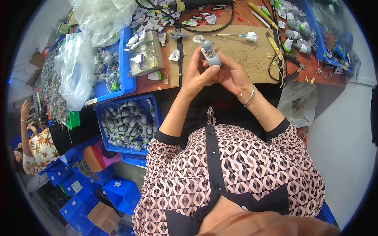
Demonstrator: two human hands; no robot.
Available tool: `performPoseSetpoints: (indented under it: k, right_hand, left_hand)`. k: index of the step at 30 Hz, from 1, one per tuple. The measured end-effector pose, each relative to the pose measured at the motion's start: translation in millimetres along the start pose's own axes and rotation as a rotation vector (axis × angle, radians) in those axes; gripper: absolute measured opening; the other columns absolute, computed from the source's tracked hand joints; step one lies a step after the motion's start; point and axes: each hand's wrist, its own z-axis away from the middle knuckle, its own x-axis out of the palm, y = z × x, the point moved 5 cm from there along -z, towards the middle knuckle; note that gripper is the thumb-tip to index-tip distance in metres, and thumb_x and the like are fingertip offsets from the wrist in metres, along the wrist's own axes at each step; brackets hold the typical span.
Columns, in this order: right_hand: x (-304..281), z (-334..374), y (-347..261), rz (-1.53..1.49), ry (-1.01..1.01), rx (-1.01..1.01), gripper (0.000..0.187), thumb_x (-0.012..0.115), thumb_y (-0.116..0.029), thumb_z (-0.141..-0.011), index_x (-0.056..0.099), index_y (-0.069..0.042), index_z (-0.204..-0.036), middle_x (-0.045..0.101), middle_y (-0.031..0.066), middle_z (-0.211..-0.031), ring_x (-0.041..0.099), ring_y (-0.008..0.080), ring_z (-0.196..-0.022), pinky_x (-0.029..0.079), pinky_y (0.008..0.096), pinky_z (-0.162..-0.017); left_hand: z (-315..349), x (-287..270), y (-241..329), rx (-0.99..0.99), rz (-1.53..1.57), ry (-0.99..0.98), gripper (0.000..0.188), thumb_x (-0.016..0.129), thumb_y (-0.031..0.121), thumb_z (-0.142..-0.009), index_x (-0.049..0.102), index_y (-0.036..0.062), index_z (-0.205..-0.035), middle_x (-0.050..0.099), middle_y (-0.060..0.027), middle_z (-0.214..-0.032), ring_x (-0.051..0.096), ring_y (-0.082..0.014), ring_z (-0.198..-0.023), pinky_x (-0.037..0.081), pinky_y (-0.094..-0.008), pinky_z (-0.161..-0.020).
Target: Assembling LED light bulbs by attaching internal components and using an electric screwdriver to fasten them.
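Note:
A small grey plastic toy figure (pixel 213 59) with a rounded head and body stands upright between my hands, its white middle showing. My left hand (pixel 195 77) closes around its left side, the thumb pressed near its lower end. From the right, my right hand (pixel 233 75) wraps its lower part; some of the fingers are hidden behind it. Both hands are above a brown cardboard sheet (pixel 252 65). On that sheet lie a white flat part (pixel 174 55), a grey part (pixel 178 35) and a thin rod with a white end (pixel 251 37).
Blue bins with grey parts (pixel 128 126) stand at the left, below the table. A box (pixel 146 55) holds white pieces. Pliers (pixel 294 67), a yellow cutter knife (pixel 273 44) and a cable lie around the sheet. Another person (pixel 39 149) is at far left.

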Motion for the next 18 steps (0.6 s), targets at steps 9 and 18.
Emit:
performPoseSetpoints:
  k: [9, 18]
  right_hand:
    - [16, 6, 28, -0.944, -0.149, 0.348, 0.040, 0.041, -0.034, -0.101, 0.055, 0.003, -0.099, 0.029, -0.0033, -0.056, 0.028, 0.0078, -0.049, 0.026, 0.0222, -0.039]
    - [21, 10, 39, -0.977, -0.126, 0.434, 0.035, 0.043, -0.030, -0.099, 0.056, 0.001, -0.092, 0.029, -0.0034, -0.054, 0.030, 0.0078, -0.046, 0.027, 0.0217, -0.039]
  left_hand:
    - [-7, -10, -13, -0.100, 0.199, 0.214, 0.036, 0.058, 0.014, -0.096, 0.047, 0.0020, -0.128, 0.060, -0.0034, -0.099, 0.056, -0.0074, -0.086, 0.047, -0.0224, -0.075]
    - [-7, -15, -17, -0.132, 0.254, 0.270, 0.023, 0.059, 0.016, -0.096, 0.052, 0.0028, -0.113, 0.060, -0.0025, -0.092, 0.055, -0.0066, -0.071, 0.046, -0.0197, -0.061]
